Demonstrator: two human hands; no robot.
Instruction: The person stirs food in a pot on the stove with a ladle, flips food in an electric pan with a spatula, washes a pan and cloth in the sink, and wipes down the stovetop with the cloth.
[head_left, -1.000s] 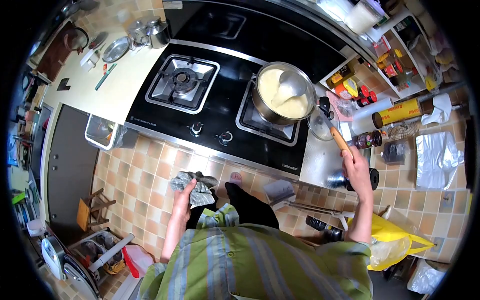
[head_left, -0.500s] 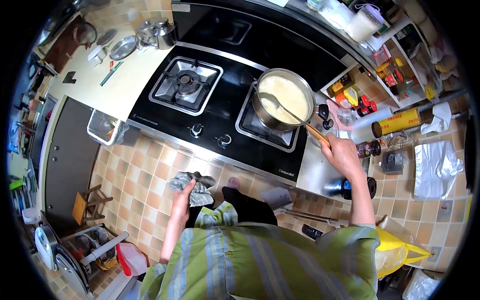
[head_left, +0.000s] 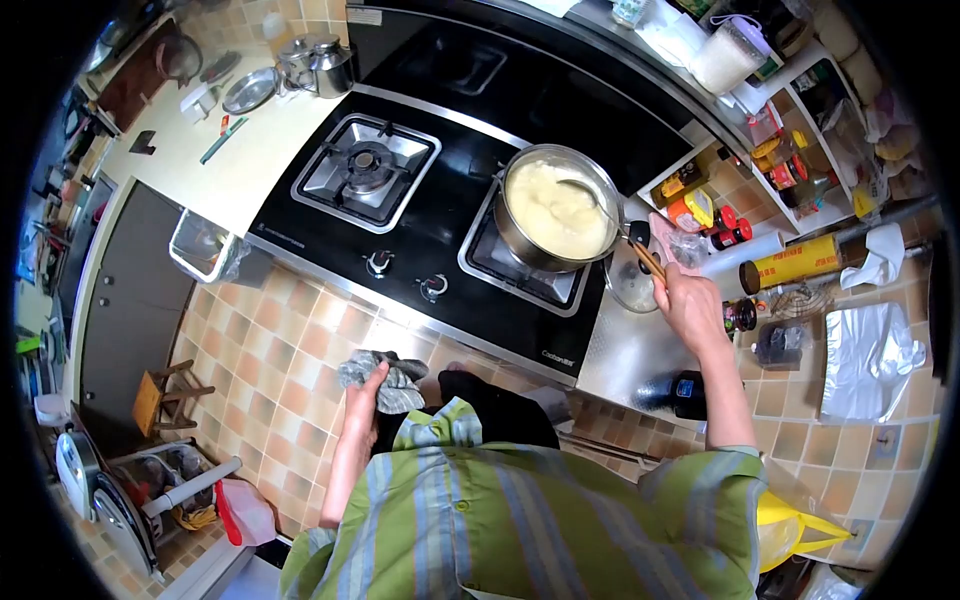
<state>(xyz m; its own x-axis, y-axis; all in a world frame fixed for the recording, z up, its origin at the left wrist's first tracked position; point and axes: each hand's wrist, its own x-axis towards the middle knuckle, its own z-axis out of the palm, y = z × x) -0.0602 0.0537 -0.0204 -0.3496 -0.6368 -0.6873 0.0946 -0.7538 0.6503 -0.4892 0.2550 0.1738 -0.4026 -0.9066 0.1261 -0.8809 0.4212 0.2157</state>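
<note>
My right hand (head_left: 690, 308) is closed round the wooden handle (head_left: 647, 262) of a ladle. Its metal head (head_left: 580, 190) dips into a pale yellow, thick liquid (head_left: 548, 212) toward the far right of the pot. The steel pot (head_left: 512, 236) stands on the right burner, nearly full. In front of the stove, at waist height, my left hand (head_left: 364, 397) grips a crumpled grey cloth (head_left: 398, 384). Part of the ladle's head is under the liquid.
The left burner (head_left: 366, 164) has nothing on it. A glass lid (head_left: 630, 290) lies right of the pot, near jars and a sauce rack (head_left: 770, 150). Steel jugs (head_left: 328, 68) and a metal plate (head_left: 250, 90) stand on the left counter. A wooden stool (head_left: 160, 400) is on the floor.
The ladle's head has swept from the left side of the pot to its far right. My right hand has shifted slightly right and down; my left hand still holds the cloth.
</note>
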